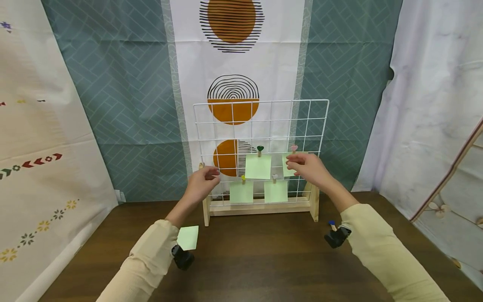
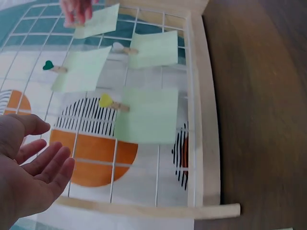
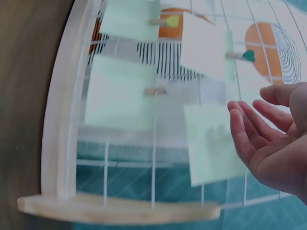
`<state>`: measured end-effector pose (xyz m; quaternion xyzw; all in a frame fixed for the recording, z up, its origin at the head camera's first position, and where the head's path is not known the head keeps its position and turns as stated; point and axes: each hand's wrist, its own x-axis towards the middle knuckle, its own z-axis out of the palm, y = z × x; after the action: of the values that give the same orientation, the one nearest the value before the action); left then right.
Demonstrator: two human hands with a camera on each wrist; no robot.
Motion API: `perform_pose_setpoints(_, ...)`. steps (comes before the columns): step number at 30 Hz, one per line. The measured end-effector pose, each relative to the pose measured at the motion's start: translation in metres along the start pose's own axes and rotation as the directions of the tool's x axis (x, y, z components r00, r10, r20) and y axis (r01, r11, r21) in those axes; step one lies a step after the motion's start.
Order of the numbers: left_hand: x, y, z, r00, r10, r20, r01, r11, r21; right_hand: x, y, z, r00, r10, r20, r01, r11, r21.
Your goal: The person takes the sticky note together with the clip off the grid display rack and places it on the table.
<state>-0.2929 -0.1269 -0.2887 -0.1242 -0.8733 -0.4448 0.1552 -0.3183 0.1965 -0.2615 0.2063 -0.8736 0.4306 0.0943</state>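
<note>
A white wire grid [image 1: 261, 102] stands upright in a wooden base [image 1: 260, 209]. Four pale green paper notes hang from it on small heart-topped clothespins. The upper middle note [image 1: 258, 167] has a dark green heart, and the upper right note [image 3: 211, 148] a pink heart clothespin [image 1: 294, 148]. Below hang a note with a yellow heart [image 2: 148, 117] and one with a white heart [image 1: 276, 193]. My right hand [image 1: 310, 170] is at the upper right note, fingers loosely bent, nothing gripped. My left hand [image 1: 201, 182], fingers relaxed and holding nothing, hovers before the grid's left side.
A loose green note [image 1: 191, 235] lies on the brown table [image 1: 260, 256] beside my left forearm. A blue-topped clothespin [image 1: 332, 225] lies near my right wrist. Patterned cloths [image 1: 128, 105] hang behind the grid and at both sides.
</note>
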Motion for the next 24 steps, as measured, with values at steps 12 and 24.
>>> perform_pose_setpoints(12,0.024,0.015,0.038,0.999,-0.030,0.016,0.032,0.988,-0.148,0.033,-0.034,0.020,1.000,0.018,-0.003,-0.018,0.998,0.055)
perform_pose_setpoints(24,0.036,0.026,0.068,0.996,-0.089,-0.021,0.084,0.978,-0.189,0.052,-0.053,0.033,0.999,0.048,0.012,-0.049,0.985,0.166)
